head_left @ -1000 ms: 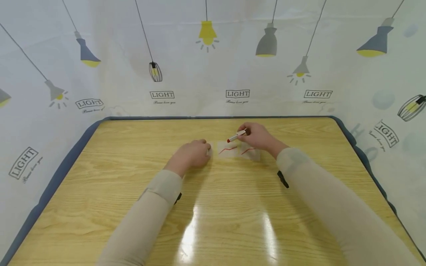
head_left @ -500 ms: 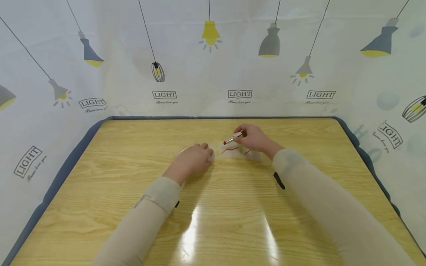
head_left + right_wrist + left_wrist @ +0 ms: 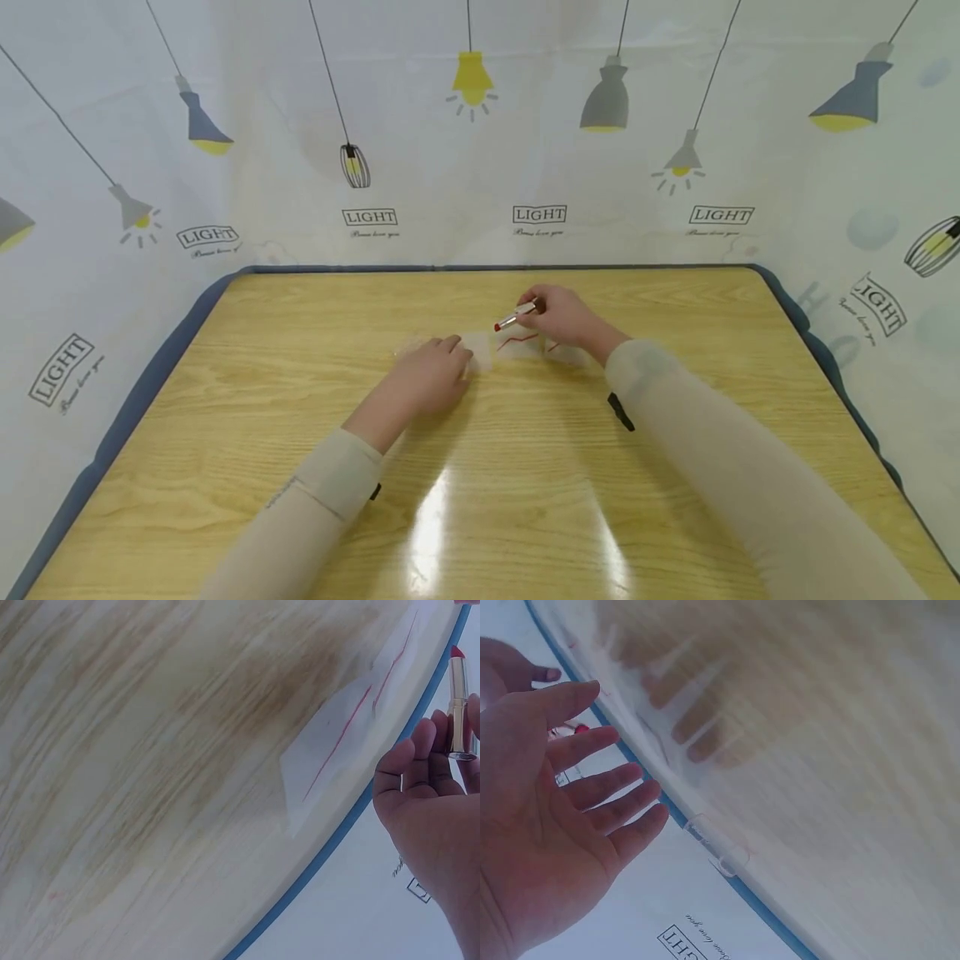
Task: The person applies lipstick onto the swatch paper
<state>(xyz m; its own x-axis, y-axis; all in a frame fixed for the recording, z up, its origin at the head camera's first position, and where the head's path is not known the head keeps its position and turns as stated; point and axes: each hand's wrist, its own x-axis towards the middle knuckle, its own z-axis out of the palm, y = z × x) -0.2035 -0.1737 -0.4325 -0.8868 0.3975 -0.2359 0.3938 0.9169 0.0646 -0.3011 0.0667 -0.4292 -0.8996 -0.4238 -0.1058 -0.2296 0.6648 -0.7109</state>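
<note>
My right hand pinches a lipstick, its red tip pointing down and left; the right wrist view shows its metallic tube and bare red bullet. The tip hovers near a white paper piece bearing a red zigzag line. To the right, partly under my right hand, lies another piece with a red line. A third paper, with no mark visible, lies at the fingertips of my left hand. In the left wrist view the left fingers are spread and nearly straight, holding nothing.
A clear plastic object lies beyond my left hand, partly hidden in the head view. The wood-grain table meets a lamp-patterned white curtain along a dark blue edge.
My left hand has drawn back toward me and to the left, uncovering the left paper and the clear plastic object. My right hand has shifted left with the lipstick toward that paper.
</note>
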